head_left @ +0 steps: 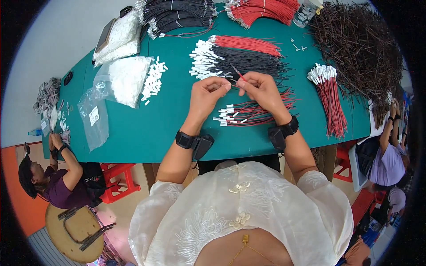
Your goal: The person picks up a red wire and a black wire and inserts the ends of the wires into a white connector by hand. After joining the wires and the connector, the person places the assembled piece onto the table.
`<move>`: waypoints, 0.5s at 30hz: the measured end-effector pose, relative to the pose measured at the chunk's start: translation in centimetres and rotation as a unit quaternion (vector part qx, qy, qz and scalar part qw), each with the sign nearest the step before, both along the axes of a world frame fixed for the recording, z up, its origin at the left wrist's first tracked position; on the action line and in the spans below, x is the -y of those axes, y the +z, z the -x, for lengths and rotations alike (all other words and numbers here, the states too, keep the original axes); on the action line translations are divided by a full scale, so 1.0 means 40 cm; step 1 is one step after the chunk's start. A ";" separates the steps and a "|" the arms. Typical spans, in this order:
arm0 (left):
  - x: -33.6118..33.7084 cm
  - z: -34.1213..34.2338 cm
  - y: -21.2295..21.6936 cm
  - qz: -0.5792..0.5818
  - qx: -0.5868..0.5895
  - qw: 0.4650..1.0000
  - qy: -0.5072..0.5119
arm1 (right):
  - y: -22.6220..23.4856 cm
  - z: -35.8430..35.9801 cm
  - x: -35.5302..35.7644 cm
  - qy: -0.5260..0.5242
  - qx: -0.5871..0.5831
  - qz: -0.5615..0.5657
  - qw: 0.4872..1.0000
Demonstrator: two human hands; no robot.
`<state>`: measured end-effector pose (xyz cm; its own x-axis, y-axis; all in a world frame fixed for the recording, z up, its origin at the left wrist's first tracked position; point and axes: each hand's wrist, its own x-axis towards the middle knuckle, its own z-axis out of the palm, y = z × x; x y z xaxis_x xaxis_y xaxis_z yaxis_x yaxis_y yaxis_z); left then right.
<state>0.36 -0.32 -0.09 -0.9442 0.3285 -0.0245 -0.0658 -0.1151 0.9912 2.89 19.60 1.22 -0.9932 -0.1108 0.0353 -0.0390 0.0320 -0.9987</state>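
Observation:
Above the middle of the table, my left hand (209,94) and my right hand (261,91) are close together, fingertips nearly meeting. Thumb and forefinger of my left hand are pinched on something small, mostly hidden by the fingertips. A slim red piece with a thin pointed end (240,74) sticks up from my closed right hand; its kind is not clear. Just beyond lie black wires (253,61) and red wires (248,43) with white connectors. Below my right hand, red and black wires (255,114) with white connectors are spread on the green table (146,137).
Loose white connectors (154,80) lie beside a clear bag of them (128,82) at left. Wire bundles (182,17) lie at the back, a red bundle (330,102) and a dark tangled pile (359,48) at right. Another person (57,173) works at far left.

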 end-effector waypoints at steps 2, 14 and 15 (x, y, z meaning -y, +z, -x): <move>0.001 0.000 0.000 -0.006 -0.001 1.000 0.000 | -0.003 0.002 -0.003 -0.008 -0.014 0.018 1.000; -0.006 -0.003 0.007 -0.011 0.012 1.000 0.000 | -0.006 -0.002 -0.013 -0.034 -0.024 -0.079 0.996; -0.006 -0.003 0.006 -0.012 0.012 1.000 -0.001 | -0.006 -0.002 -0.013 -0.036 -0.028 -0.084 0.995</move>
<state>0.47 -0.09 0.14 -0.9425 0.3320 -0.0385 -0.0892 -0.1389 0.9863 2.96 20.14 1.00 -0.9958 -0.0486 0.0782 -0.0865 0.2030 -0.9753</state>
